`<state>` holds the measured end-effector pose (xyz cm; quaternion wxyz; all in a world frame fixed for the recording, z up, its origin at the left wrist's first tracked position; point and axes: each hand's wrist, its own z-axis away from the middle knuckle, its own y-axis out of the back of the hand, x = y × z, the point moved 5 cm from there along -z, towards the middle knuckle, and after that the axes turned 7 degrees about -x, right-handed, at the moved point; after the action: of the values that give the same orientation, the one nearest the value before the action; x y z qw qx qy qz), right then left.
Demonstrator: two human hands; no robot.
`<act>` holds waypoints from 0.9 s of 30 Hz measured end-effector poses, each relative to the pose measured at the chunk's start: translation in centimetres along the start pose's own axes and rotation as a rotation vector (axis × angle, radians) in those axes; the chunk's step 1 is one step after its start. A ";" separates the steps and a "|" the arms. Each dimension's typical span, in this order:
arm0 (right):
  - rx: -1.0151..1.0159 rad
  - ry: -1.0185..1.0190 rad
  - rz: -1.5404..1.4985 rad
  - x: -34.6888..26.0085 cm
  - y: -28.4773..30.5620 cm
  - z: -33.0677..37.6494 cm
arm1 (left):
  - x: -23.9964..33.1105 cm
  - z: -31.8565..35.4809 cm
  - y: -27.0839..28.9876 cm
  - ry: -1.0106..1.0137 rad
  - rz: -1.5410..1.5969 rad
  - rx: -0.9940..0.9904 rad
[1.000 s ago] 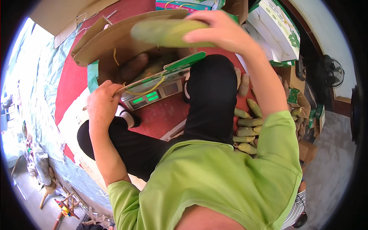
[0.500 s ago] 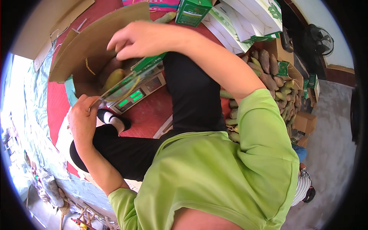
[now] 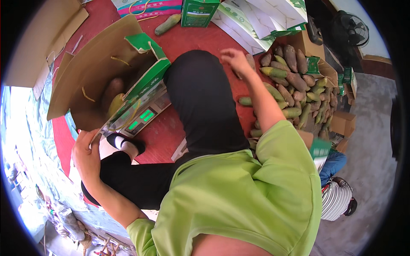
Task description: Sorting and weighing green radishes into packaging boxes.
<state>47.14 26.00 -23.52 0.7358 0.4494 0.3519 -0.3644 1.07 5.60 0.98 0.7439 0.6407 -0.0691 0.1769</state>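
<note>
My left hand (image 3: 86,150) pinches the near corner of an open cardboard gift box (image 3: 70,91) with a green front and yellow cord handles. Inside lie a few green and brownish radishes (image 3: 115,104), partly hidden by the front panel. Under the box is a scale (image 3: 161,102) with lit green digits. My right hand (image 3: 238,62) is over the red surface beyond my knee, its fingers apart and apparently bare. It is beside a brownish radish (image 3: 251,60) at the edge of a large radish pile (image 3: 294,81).
A single radish (image 3: 168,24) lies next to a green carton (image 3: 200,13) at the back. White-and-green gift boxes (image 3: 245,23) are stacked beyond the pile. A person in a striped shirt (image 3: 335,202) is at the lower right, and a black fan (image 3: 352,29) stands upper right.
My right hand has moved right, from above the box to beside the radish pile. My left hand stays on the box corner. A green-and-white carton now shows near the person at right.
</note>
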 end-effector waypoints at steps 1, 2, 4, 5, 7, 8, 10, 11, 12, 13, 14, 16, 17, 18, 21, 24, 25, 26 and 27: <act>0.003 -0.078 -0.023 2.7 -0.9 0.0 | -0.2 0.1 -0.1 0.054 -0.006 -0.033; 0.007 -0.154 -0.045 4.7 -1.7 0.3 | -0.3 0.2 0.0 0.054 -0.012 -0.031; 0.070 -0.162 0.129 7.6 -2.0 0.5 | -0.2 0.2 -0.1 0.045 0.036 -0.037; 0.127 -0.170 0.307 8.7 -1.9 0.4 | 0.3 0.2 0.0 -0.067 0.026 0.067; 0.111 -0.247 0.235 11.5 -1.8 -0.3 | 0.5 -0.2 -0.1 -0.058 0.051 0.047; 0.088 -0.318 0.166 12.9 -1.7 -0.5 | 0.6 -0.4 -0.1 -0.042 0.076 0.031; 0.105 -0.306 0.212 12.5 -2.8 -1.3 | 0.7 -0.3 0.0 -0.016 0.081 0.028; 0.128 -0.293 0.263 12.3 -3.1 -1.6 | 0.7 -0.3 0.1 0.002 0.071 0.018; 0.130 -0.295 0.264 12.5 -2.8 -2.0 | 0.6 -0.4 0.0 0.015 0.066 0.009; 0.200 -0.265 0.388 12.5 -2.0 -2.3 | 0.6 -0.6 -0.2 0.012 0.068 0.007; 0.270 -0.234 0.512 12.4 -1.2 -2.6 | 0.6 -0.7 -0.3 0.003 0.076 0.012; 0.280 -0.303 0.546 11.9 -0.9 -2.8 | 0.4 -0.6 -0.3 0.009 0.074 0.015; 0.297 -0.373 0.583 11.8 -0.7 -2.7 | 0.2 -0.5 -0.2 0.025 0.063 0.011; 0.294 -0.371 0.583 11.6 -0.4 -2.8 | 0.1 -0.4 -0.2 0.038 0.057 0.008; 0.276 -0.470 0.548 12.3 0.6 -2.9 | 0.2 -0.7 -0.3 0.028 0.068 0.014; 0.268 -0.586 0.557 14.3 1.0 -2.6 | 0.1 -1.1 -0.6 0.033 0.091 -0.006; 0.237 -0.587 0.580 13.4 -0.2 -2.3 | 0.0 -1.0 -0.6 0.039 0.089 -0.009; 0.207 -0.589 0.603 12.6 -1.6 -1.8 | -0.1 -1.0 -0.6 0.027 0.094 -0.002; 0.158 -0.575 0.687 12.1 -2.6 -1.2 | 0.0 -1.1 -0.6 0.003 0.107 0.006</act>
<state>50.63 23.57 -35.22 0.8453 0.4754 -0.0650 -0.2350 1.14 6.58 0.21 0.7317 0.6379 -0.1017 0.2178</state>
